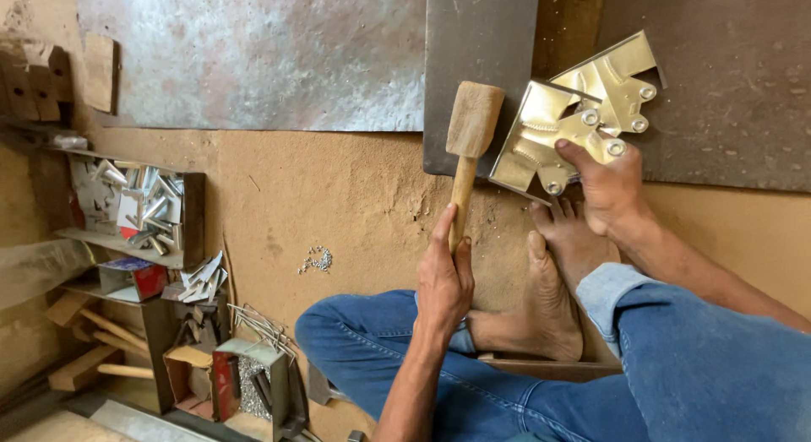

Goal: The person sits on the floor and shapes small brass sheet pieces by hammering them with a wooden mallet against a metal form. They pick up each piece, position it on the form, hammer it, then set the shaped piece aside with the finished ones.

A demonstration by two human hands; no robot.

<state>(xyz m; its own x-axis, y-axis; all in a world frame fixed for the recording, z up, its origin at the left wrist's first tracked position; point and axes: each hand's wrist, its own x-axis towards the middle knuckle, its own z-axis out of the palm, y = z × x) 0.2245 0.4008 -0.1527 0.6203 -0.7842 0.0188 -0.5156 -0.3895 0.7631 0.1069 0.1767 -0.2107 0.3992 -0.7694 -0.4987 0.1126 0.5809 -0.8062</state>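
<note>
A worker sits cross-legged on a sandy workshop floor, hammering sheet metal. At far left, a wooden tray (193,207) holds small metal pieces, with boxes (221,376) of fasteners below and a scatter of rivets (318,259) on the ground. The left hand (445,277) is wrapped tight around the handle of a wooden mallet (470,146), its head raised just beside the work. The right hand (606,182) presses flat, fingers together, on a folded, riveted metal part (583,113) lying on a dark steel plate (477,62). The step in hand looks like flattening; the next blow calls for a steady hold.
</note>
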